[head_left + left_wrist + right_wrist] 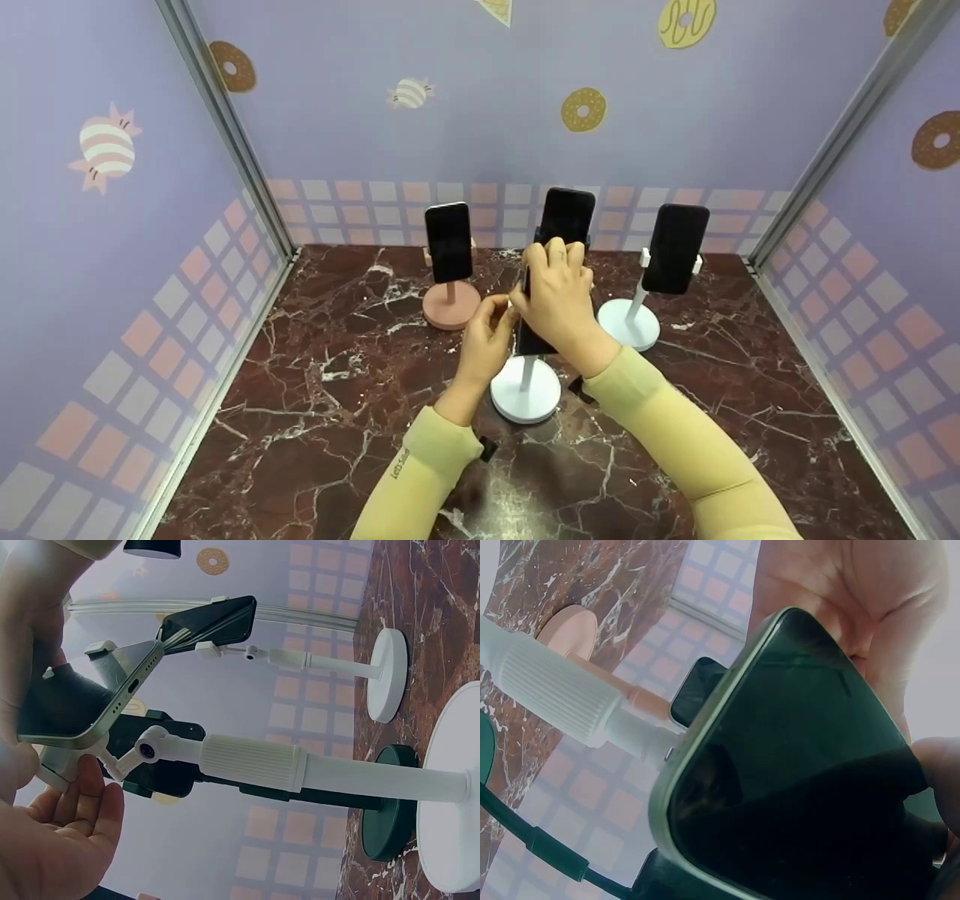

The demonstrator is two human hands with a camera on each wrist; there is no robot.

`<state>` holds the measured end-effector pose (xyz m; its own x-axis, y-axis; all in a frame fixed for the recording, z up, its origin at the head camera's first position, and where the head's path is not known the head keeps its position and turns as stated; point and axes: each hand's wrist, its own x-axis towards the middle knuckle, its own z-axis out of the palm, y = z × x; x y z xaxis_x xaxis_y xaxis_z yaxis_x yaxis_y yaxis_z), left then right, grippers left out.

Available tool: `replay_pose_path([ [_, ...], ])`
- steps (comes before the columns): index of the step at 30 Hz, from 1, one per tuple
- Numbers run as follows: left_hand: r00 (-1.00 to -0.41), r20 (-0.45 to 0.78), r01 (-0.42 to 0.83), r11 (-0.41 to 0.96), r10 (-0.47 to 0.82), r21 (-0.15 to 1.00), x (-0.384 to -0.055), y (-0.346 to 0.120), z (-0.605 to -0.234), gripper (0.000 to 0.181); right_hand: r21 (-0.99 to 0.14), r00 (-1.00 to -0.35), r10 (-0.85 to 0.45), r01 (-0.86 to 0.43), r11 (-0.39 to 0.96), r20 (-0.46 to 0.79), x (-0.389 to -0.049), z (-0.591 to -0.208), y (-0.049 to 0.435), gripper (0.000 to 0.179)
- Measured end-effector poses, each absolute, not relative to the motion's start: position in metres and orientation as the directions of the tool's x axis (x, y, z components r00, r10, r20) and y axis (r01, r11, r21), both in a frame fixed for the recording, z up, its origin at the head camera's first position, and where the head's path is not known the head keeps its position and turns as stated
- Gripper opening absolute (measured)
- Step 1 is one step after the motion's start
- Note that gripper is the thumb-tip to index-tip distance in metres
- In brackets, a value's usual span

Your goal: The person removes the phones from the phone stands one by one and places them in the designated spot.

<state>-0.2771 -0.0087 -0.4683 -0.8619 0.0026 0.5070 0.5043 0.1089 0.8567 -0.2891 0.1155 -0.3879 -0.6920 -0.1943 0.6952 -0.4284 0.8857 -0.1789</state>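
At the middle of the table stands a white phone stand [525, 394], its base nearest me. A dark-screened phone [795, 757] with a light metal edge sits tilted at its top. My right hand [561, 300] grips this phone from above, covering much of it in the head view. From the left, my left hand [486, 341] pinches the white clamp [56, 772] behind the phone; in the left wrist view its fingers [90, 799] curl beneath the clamp. Part of the clamp is hidden by the phone and my hand.
Behind stand a pink phone stand [451, 306] at left, a dark green stand [390, 802] in the middle and another white stand [628, 326] at right, each bearing a phone. Purple panel walls [487, 150] enclose the marbled table [337, 420] at the back and sides.
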Motion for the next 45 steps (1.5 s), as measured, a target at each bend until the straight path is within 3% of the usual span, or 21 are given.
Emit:
replay_pose_path([
  [10,-0.877,0.48,0.479,0.09,0.011,0.873,-0.2766,-0.0082,-0.4667,0.022,-0.175,-0.684,-0.203,-0.44,0.881,0.7,-0.2897,-0.3876,0.1158,0.037],
  [21,-0.871,0.487,0.488,0.008,0.057,0.873,-0.2786,-0.0113,-0.4682,0.038,-0.179,-0.641,-0.231,-0.507,0.843,0.732,-0.2886,-0.388,0.1167,0.031],
  [30,-0.889,0.453,0.451,-0.037,0.067,0.892,-0.2784,-0.0144,-0.4672,0.041,-0.21,-0.654,-0.247,-0.538,0.816,0.715,-0.289,-0.3882,0.1168,0.034],
  [45,-0.908,0.413,0.408,-0.072,0.071,0.91,-0.2839,-0.0175,-0.4659,0.02,-0.215,-0.64,-0.268,-0.573,0.791,0.721,-0.2893,-0.3879,0.1159,0.038],
])
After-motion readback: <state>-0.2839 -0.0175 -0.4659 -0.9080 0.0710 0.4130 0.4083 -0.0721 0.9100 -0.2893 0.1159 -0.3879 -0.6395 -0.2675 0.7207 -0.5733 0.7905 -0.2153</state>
